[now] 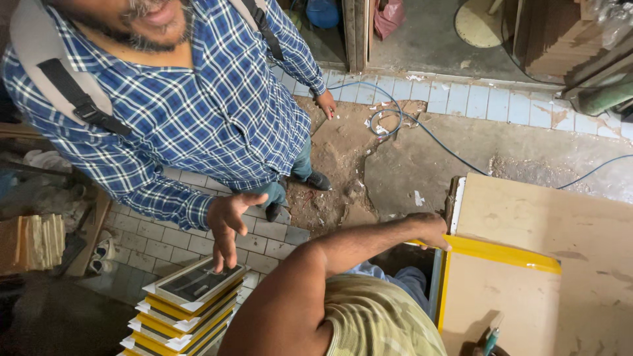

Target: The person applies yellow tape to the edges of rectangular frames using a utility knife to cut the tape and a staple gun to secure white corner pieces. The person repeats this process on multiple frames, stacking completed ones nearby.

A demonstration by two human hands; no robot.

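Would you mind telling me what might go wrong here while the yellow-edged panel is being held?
1. The left hand alone grips the yellow-edged panel near its corner, so it might slip or tilt.
2. The stack of framed panels sits unevenly; the co-worker's hand just above it could nudge it over.
3. The blue cable loops across the broken floor patch, a likely trip hazard.

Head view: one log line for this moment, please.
left hand on yellow-edged panel corner | right hand unseen | co-worker's hand over frame stack
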